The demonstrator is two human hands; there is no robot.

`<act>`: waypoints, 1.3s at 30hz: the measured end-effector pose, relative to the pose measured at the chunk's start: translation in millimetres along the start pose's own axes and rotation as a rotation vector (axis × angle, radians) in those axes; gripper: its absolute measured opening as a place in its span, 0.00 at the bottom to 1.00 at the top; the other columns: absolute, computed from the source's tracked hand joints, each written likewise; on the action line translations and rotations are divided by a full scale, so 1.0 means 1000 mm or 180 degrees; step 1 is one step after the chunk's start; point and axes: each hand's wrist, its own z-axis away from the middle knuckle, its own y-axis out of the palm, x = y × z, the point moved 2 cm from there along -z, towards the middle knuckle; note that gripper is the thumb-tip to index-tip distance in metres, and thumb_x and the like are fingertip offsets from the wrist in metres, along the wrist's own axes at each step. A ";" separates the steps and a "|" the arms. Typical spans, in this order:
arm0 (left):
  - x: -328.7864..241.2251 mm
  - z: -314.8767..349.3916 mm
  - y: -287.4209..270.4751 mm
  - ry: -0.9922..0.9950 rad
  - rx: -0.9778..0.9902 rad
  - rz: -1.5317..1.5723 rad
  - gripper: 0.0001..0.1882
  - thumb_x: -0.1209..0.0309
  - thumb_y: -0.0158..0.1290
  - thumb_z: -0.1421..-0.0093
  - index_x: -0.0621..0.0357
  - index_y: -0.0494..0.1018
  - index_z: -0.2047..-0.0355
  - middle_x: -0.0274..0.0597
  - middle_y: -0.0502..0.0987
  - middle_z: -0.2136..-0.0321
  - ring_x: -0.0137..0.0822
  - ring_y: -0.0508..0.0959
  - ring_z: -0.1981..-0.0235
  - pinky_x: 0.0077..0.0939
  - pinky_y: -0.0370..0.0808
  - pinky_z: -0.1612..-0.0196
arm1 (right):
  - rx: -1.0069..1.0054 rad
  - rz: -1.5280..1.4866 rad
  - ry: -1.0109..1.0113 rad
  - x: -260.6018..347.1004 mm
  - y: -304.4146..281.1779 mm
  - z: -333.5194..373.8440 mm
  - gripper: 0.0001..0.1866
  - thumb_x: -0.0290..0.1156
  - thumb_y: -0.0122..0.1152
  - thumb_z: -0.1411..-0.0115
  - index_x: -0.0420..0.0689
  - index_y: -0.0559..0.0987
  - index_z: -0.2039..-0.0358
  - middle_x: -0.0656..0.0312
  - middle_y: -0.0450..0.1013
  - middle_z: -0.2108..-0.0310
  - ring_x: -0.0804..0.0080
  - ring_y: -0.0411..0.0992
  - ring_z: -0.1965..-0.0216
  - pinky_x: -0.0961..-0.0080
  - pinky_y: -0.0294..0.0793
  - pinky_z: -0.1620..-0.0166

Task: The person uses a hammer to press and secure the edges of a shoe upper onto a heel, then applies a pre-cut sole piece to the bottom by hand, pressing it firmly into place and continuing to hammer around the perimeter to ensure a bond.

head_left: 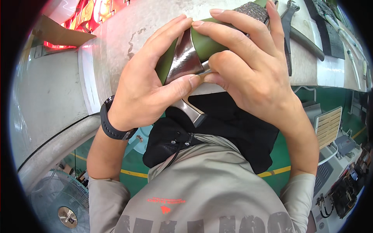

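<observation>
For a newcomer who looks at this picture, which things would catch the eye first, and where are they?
Probably first the green shoe form with its shiny silver strap, at the upper middle, between the left hand and the right hand. Next may come the bright red glow at the top left, then the round fan at the lower left.

left hand [145, 83]: holding shiny strip [183, 58] | right hand [258, 73]: on green piece [208, 43] | wrench [286, 37]: near right hand
</observation>
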 end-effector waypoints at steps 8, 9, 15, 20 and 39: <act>-0.009 -0.009 0.011 -0.0312 -0.0255 0.0360 0.42 0.80 0.58 0.44 0.70 0.60 0.27 0.51 0.70 0.33 0.41 0.68 0.29 0.36 0.61 0.25 | 0.0124 0.0012 0.0108 0.009 -0.019 0.002 0.23 0.35 0.80 0.56 0.47 0.81 0.59 0.60 0.75 0.37 0.51 0.67 0.30 0.38 0.54 0.27; -0.010 -0.012 0.012 -0.0402 -0.0336 0.0360 0.42 0.80 0.58 0.44 0.69 0.60 0.27 0.50 0.70 0.33 0.41 0.68 0.29 0.36 0.62 0.26 | 0.0122 0.0009 0.0124 0.011 -0.024 0.000 0.23 0.35 0.80 0.56 0.47 0.81 0.59 0.60 0.75 0.37 0.51 0.67 0.30 0.38 0.54 0.27; -0.001 -0.009 0.009 -0.0019 -0.0365 -0.0176 0.43 0.79 0.59 0.44 0.67 0.59 0.27 0.53 0.68 0.33 0.44 0.68 0.29 0.38 0.62 0.26 | -0.0162 -0.0302 0.0249 -0.020 -0.015 -0.007 0.25 0.35 0.81 0.56 0.47 0.81 0.57 0.60 0.75 0.37 0.51 0.67 0.30 0.39 0.55 0.27; -0.007 -0.012 0.010 0.0215 -0.0287 -0.1060 0.47 0.72 0.69 0.44 0.66 0.59 0.27 0.59 0.66 0.31 0.53 0.68 0.30 0.42 0.63 0.27 | -0.0306 -0.0019 -0.0071 -0.057 -0.021 0.009 0.42 0.43 0.83 0.59 0.50 0.81 0.40 0.58 0.71 0.32 0.49 0.67 0.32 0.46 0.65 0.30; -0.020 -0.036 0.007 0.0279 -0.0136 -0.1378 0.54 0.69 0.74 0.50 0.63 0.58 0.26 0.62 0.66 0.31 0.59 0.69 0.32 0.45 0.67 0.30 | -0.0870 0.0311 0.1193 -0.110 -0.025 0.079 0.26 0.19 0.65 0.42 0.45 0.82 0.42 0.50 0.77 0.44 0.50 0.75 0.43 0.57 0.72 0.41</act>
